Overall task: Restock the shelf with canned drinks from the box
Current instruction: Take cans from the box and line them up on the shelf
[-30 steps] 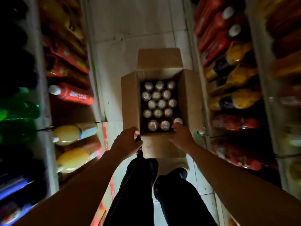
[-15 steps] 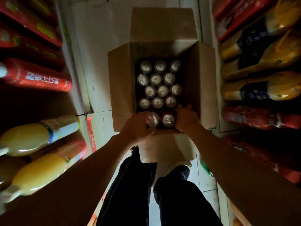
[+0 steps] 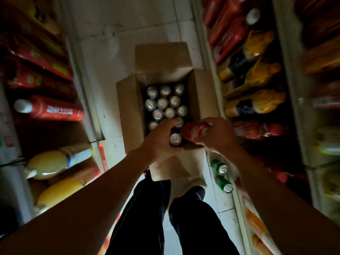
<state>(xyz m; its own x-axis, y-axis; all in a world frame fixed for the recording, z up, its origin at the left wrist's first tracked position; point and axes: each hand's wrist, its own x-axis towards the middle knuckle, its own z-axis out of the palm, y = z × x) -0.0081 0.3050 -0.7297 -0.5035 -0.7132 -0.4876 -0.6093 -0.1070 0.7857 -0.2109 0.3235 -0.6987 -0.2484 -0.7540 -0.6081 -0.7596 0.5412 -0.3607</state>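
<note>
Box: the open cardboard box (image 3: 132, 111) sits on the aisle floor between two shelves, its rows of cans (image 3: 162, 103) mostly full.
Right hand: the right hand (image 3: 218, 134) holds a grip around a red can (image 3: 194, 131), tilted on its side above the box's near right corner.
Left hand: the left hand (image 3: 159, 142) curls round an upright can (image 3: 175, 139) at the near edge.
Risk: the tilted red can may slip from a partial hold and fall onto the cans below.
Risk: two cans lifted side by side may knock together.

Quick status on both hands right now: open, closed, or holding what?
Left hand: gripping an upright can at the box's near end.
Right hand: holding a red can, tilted on its side.
</note>
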